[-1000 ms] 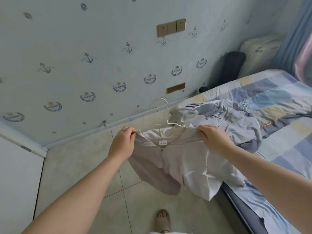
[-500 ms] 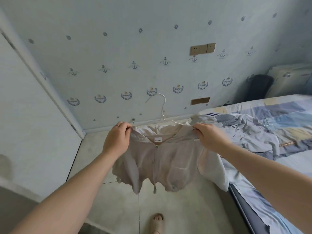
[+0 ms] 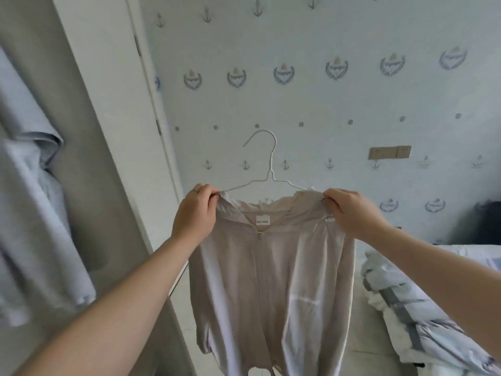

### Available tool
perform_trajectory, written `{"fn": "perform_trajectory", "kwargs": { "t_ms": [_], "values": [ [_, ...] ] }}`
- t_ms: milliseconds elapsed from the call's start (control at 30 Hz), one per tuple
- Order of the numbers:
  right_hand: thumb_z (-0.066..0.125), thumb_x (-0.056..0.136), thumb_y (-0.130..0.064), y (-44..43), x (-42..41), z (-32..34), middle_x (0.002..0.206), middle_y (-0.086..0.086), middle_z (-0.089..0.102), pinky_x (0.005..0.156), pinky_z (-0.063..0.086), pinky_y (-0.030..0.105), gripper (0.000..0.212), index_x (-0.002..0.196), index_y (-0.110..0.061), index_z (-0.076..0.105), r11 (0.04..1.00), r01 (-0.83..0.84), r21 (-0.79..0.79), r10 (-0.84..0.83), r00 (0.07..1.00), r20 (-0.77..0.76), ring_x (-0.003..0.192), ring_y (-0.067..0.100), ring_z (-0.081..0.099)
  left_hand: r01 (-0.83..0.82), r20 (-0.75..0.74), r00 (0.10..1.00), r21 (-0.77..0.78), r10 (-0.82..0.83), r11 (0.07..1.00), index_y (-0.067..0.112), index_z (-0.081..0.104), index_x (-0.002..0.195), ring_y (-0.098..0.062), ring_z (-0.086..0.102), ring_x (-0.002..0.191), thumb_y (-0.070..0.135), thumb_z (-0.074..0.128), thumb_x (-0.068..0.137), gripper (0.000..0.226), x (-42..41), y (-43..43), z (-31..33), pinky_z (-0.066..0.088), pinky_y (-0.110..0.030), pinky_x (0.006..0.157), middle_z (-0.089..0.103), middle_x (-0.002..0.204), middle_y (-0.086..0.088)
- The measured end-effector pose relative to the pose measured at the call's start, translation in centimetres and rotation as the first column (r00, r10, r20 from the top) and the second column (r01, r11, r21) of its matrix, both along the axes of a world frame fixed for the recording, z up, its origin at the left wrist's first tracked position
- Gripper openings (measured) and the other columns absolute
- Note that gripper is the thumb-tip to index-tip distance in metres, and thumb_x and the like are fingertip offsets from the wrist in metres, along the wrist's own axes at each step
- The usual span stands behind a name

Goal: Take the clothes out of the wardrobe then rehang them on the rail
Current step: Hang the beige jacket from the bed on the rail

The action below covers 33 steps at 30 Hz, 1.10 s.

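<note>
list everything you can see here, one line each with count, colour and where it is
jacket: one, beige, centre, on the hanger
hanger: one, white wire, inside the jacket's shoulders
hanging garment: one, pale blue, far left
door: one, white, left of the jacket
wall plate: one, tan, right of the hanger's hook
clothes pile: one, pale blue and grey, lower right
dark object: one, black, right edge
left hand: one, pinches one jacket shoulder
right hand: one, pinches the other shoulder

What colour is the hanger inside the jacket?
White. The thin wire hanger shows best in the head view, poking up above the beige jacket.
</note>
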State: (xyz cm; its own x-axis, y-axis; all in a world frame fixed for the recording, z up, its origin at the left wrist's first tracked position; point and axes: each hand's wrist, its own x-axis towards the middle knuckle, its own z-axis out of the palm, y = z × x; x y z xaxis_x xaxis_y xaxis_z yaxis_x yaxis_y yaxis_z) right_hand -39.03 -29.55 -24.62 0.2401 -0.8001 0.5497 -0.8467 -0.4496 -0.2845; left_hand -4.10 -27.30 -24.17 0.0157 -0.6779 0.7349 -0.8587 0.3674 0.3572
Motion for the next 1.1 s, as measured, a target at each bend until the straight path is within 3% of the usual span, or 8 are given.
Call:
{"fn": "perform_trajectory", "kwargs": {
  "t_ms": [167, 333, 500, 733, 800, 900, 1033, 1100],
  "values": [
    [0.047, 0.100, -0.024, 0.4, 5.5, 9.2, 0.083, -0.008, 0.058, 0.067, 0.050, 0.041, 0.016, 0.095, -0.020, 0.062, 0.980, -0.091, -0.177, 0.106, 0.991, 0.079, 0.079, 0.025, 0.056, -0.040, 0.041, 0.998, -0.244, 0.052, 0.969, 0.004, 0.065, 0.105, -0.030, 0.060, 0.092, 0.009, 0.052, 0.100, 0.015, 5.3, 3.1, 9.8, 0.050, -0.041, 0.079, 0.061, 0.100, -0.011],
    [0.049, 0.100, -0.022, 1.7, 11.5, 18.8, 0.078, -0.006, 0.058, 0.064, 0.047, 0.041, 0.017, 0.092, -0.016, 0.062, 0.895, -0.210, -0.394, 0.274, 0.955, 0.115, 0.073, 0.024, 0.055, -0.105, 0.089, 0.982, -0.477, 0.168, 0.872, 0.003, 0.065, 0.101, -0.032, 0.059, 0.090, 0.006, 0.053, 0.099, 0.012, 11.0, 7.0, 19.4, 0.048, -0.042, 0.075, 0.062, 0.098, -0.011],
    [0.052, 0.099, -0.021, 3.6, 18.4, 27.3, 0.077, -0.004, 0.062, 0.064, 0.044, 0.031, 0.015, 0.092, -0.016, 0.064, 0.783, -0.270, -0.560, 0.402, 0.907, 0.125, 0.073, 0.020, 0.055, -0.159, 0.089, 0.959, -0.617, 0.269, 0.771, 0.004, 0.065, 0.101, -0.030, 0.059, 0.090, 0.008, 0.053, 0.099, 0.012, 17.4, 10.4, 27.3, 0.048, -0.042, 0.077, 0.060, 0.097, -0.009],
    [0.051, 0.099, -0.026, 6.0, 28.6, 36.3, 0.072, -0.011, 0.063, 0.064, 0.046, 0.031, 0.020, 0.085, -0.021, 0.065, 0.706, -0.358, -0.610, 0.523, 0.846, 0.108, 0.070, 0.010, 0.058, -0.239, 0.060, 0.919, -0.702, 0.389, 0.671, 0.006, 0.065, 0.098, -0.028, 0.058, 0.088, 0.007, 0.054, 0.098, 0.011, 27.4, 13.6, 35.6, 0.044, -0.036, 0.076, 0.061, 0.095, -0.008],
    [0.052, 0.098, -0.024, 6.4, 31.5, 38.2, 0.068, -0.014, 0.061, 0.061, 0.041, 0.016, 0.020, 0.083, -0.022, 0.064, 0.697, -0.383, -0.606, 0.548, 0.830, 0.106, 0.069, 0.001, 0.056, -0.268, 0.045, 0.906, -0.708, 0.421, 0.653, 0.007, 0.065, 0.096, -0.028, 0.059, 0.088, 0.006, 0.054, 0.097, 0.011, 30.1, 14.1, 37.7, 0.045, -0.037, 0.076, 0.061, 0.095, -0.008],
    [0.053, 0.098, -0.022, 7.0, 36.1, 40.7, 0.068, -0.013, 0.059, 0.058, 0.036, 0.009, 0.021, 0.079, -0.022, 0.062, 0.678, -0.419, -0.604, 0.591, 0.799, 0.110, 0.068, 0.007, 0.054, -0.340, 0.013, 0.873, -0.700, 0.487, 0.628, 0.008, 0.065, 0.096, -0.030, 0.058, 0.090, 0.008, 0.054, 0.098, 0.011, 34.2, 14.7, 40.5, 0.047, -0.040, 0.077, 0.062, 0.096, -0.009],
    [0.053, 0.099, -0.023, 7.6, 42.4, 43.9, 0.072, -0.001, 0.059, 0.062, 0.033, 0.030, 0.021, 0.078, -0.022, 0.059, 0.661, -0.436, -0.610, 0.619, 0.777, 0.116, 0.077, 0.023, 0.056, -0.451, -0.068, 0.822, -0.683, 0.565, 0.575, 0.011, 0.067, 0.098, -0.036, 0.058, 0.095, 0.012, 0.053, 0.098, 0.013, 39.4, 14.9, 43.4, 0.048, -0.047, 0.080, 0.066, 0.100, -0.010],
    [0.052, 0.098, -0.023, 7.9, 45.5, 45.4, 0.076, 0.002, 0.058, 0.063, 0.030, 0.031, 0.021, 0.079, -0.020, 0.059, 0.659, -0.424, -0.620, 0.617, 0.777, 0.125, 0.083, 0.028, 0.057, -0.519, -0.144, 0.799, -0.655, 0.583, 0.549, 0.015, 0.067, 0.100, -0.036, 0.058, 0.098, 0.016, 0.052, 0.099, 0.016, 42.0, 14.6, 44.6, 0.048, -0.046, 0.080, 0.067, 0.104, -0.007]
  ]
}}
